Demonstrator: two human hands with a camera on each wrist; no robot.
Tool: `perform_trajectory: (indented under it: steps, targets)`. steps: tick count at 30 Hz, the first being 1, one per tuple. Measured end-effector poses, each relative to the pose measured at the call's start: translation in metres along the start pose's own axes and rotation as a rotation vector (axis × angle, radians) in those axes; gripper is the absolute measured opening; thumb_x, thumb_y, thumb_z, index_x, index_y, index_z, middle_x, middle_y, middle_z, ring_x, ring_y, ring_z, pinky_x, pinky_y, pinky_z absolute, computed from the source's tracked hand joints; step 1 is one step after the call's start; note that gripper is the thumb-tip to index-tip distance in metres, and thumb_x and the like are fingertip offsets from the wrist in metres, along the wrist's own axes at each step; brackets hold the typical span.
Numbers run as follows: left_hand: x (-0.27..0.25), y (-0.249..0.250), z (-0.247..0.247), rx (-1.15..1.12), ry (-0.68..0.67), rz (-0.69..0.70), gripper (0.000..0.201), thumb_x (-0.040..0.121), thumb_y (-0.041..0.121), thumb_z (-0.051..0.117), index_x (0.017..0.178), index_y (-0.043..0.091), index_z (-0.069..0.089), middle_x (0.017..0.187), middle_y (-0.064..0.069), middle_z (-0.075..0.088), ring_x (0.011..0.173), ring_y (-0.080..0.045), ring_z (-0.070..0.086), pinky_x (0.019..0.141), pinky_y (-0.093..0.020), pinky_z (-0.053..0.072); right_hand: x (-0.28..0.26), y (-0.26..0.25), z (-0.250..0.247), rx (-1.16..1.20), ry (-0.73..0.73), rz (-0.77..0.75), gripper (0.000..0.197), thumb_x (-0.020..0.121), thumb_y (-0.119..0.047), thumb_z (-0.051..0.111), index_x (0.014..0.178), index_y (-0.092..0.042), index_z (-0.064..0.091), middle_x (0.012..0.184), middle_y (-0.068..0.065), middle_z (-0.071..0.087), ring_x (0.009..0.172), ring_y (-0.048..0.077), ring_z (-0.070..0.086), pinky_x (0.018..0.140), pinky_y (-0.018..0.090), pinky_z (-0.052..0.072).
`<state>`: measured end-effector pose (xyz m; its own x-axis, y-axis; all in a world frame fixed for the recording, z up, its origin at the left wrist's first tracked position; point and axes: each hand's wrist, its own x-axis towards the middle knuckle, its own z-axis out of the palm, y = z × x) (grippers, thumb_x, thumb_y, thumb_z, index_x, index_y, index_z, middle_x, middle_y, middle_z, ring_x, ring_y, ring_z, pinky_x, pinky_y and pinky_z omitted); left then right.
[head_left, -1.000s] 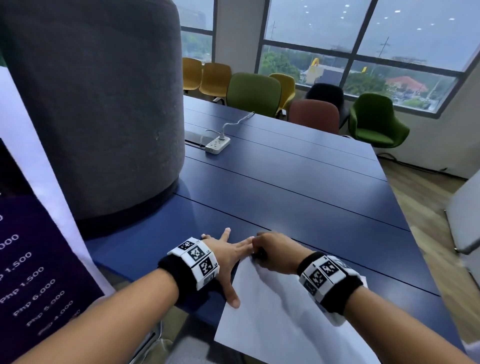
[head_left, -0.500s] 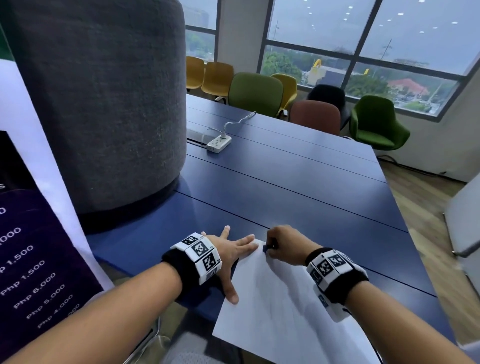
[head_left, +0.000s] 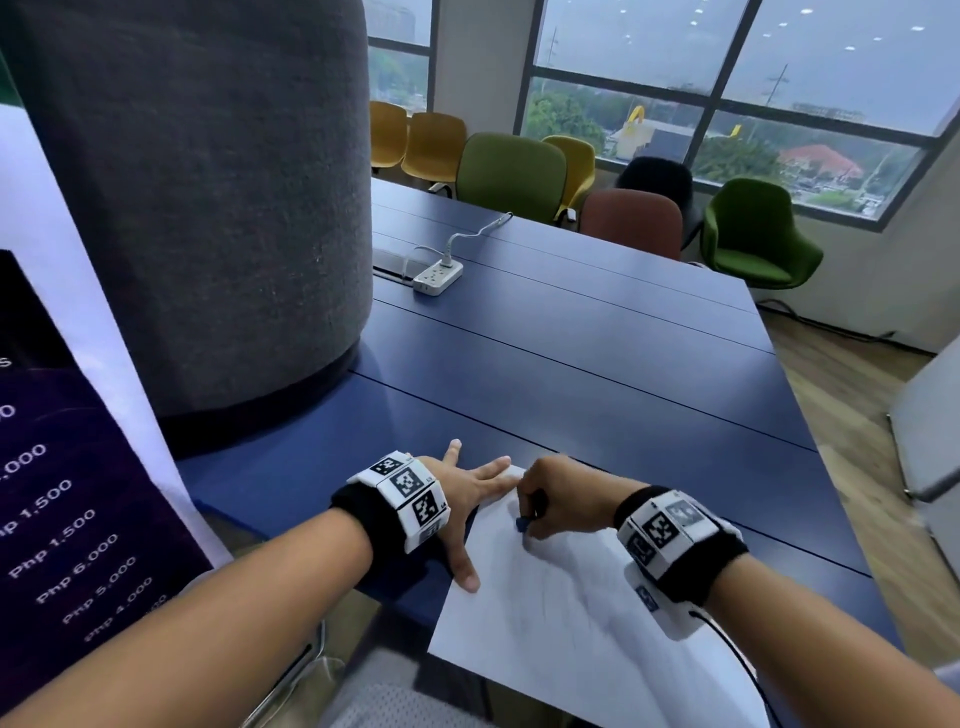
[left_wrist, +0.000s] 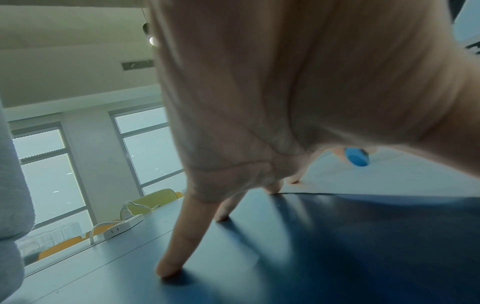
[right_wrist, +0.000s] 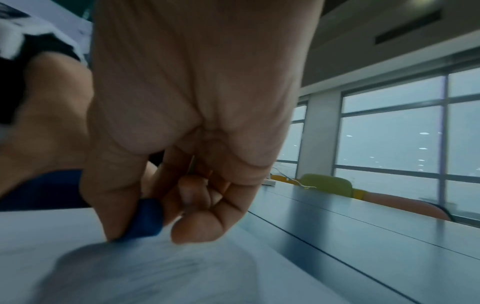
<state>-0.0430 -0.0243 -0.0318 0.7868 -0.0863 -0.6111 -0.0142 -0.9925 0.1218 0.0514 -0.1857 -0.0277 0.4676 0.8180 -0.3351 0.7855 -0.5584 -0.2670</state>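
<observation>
blue table (head_left: 597, 374), white power strip (head_left: 437, 275), grey fabric pillar (head_left: 208, 197), coloured chairs (head_left: 511, 174), price banner (head_left: 62, 493)

The dark banner (head_left: 88, 441) at the near left, beside the counter (head_left: 571, 364), lists white prices from top to bottom: cut-off "000", ",000" and "1,500", then "Php 1,500", "Php 6,000", "Php 5,000", "Php 4,000". Far off outdoors stands a yellow M-shaped sign (head_left: 635, 117).

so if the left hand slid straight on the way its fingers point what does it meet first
Most likely the right hand, gripping a small blue piece on the paper. The fingertips of the left hand touch the paper's far corner, close to those knuckles; the exact gap is unclear.
</observation>
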Motion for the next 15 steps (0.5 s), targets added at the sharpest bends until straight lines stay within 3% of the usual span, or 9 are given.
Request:
perform_trajectory:
  steps: [1, 3, 5, 8, 11, 12, 15]
  targets:
    - [-0.001, 0.001, 0.0, 0.001, -0.007, -0.005, 0.135, 0.061, 0.063, 0.083, 0.147, 0.051, -0.02, 0.154, 0.031, -0.026, 0.144, -0.039, -0.025, 0.106, -0.074, 0.017, 0.002, 0.004, -0.001, 0.03, 0.03, 0.037, 0.012, 0.075, -0.021, 0.076, 0.08, -0.012, 0.069, 0.073, -0.005, 0.063, 0.056, 0.005, 0.052, 0.045, 0.009, 0.037]
    - [0.0, 0.002, 0.0, 0.01, -0.005, -0.006, 0.134, 0.061, 0.064, 0.082, 0.149, 0.048, -0.018, 0.153, 0.032, -0.026, 0.144, -0.038, -0.026, 0.107, -0.073, 0.017, 0.005, 0.008, -0.001, 0.067, 0.118, 0.092, 0.012, 0.074, -0.02, 0.075, 0.072, -0.015, 0.064, 0.078, 0.002, 0.068, 0.065, 0.018, 0.06, 0.054, 0.023, 0.049]
    - [0.0, 0.002, 0.0, 0.003, -0.004, -0.004, 0.134, 0.061, 0.064, 0.082, 0.148, 0.05, -0.019, 0.153, 0.032, -0.026, 0.144, -0.037, -0.026, 0.107, -0.073, 0.017, 0.003, 0.006, 0.005, 0.056, 0.108, 0.07, 0.013, 0.073, -0.019, 0.075, 0.07, -0.017, 0.062, 0.082, 0.006, 0.07, 0.071, 0.02, 0.062, 0.061, 0.029, 0.049]
    - [-0.002, 0.001, -0.001, -0.005, -0.006, -0.003, 0.134, 0.062, 0.063, 0.082, 0.146, 0.051, -0.021, 0.154, 0.032, -0.026, 0.144, -0.037, -0.026, 0.106, -0.074, 0.016, -0.003, -0.003, 0.005, 0.067, -0.047, -0.002, 0.015, 0.072, -0.02, 0.079, 0.079, -0.012, 0.069, 0.082, 0.002, 0.072, 0.064, 0.012, 0.058, 0.053, 0.02, 0.043]
    - [-0.003, 0.002, -0.001, 0.002, -0.001, -0.008, 0.133, 0.062, 0.063, 0.082, 0.149, 0.048, -0.018, 0.154, 0.031, -0.025, 0.144, -0.037, -0.025, 0.107, -0.073, 0.017, 0.004, 0.003, -0.001, 0.101, 0.05, 0.071, 0.013, 0.072, -0.021, 0.079, 0.073, -0.017, 0.066, 0.067, -0.007, 0.062, 0.058, 0.01, 0.055, 0.052, 0.02, 0.041]
    - [-0.002, 0.002, -0.001, -0.001, 0.004, -0.007, 0.133, 0.062, 0.063, 0.082, 0.149, 0.048, -0.018, 0.155, 0.03, -0.024, 0.145, -0.037, -0.024, 0.107, -0.073, 0.017, 0.006, 0.004, -0.001, 0.106, 0.094, 0.078, 0.014, 0.072, -0.019, 0.078, 0.071, -0.017, 0.064, 0.064, -0.011, 0.059, 0.057, 0.004, 0.054, 0.053, 0.019, 0.04]
    - [-0.002, 0.002, -0.001, -0.002, 0.016, 0.004, 0.135, 0.061, 0.063, 0.083, 0.148, 0.049, -0.019, 0.155, 0.03, -0.023, 0.144, -0.038, -0.024, 0.107, -0.071, 0.018, 0.001, 0.0, 0.006, 0.091, 0.007, 0.011, 0.014, 0.073, -0.016, 0.078, 0.071, -0.017, 0.064, 0.061, -0.015, 0.058, 0.05, -0.008, 0.052, 0.048, 0.008, 0.036]
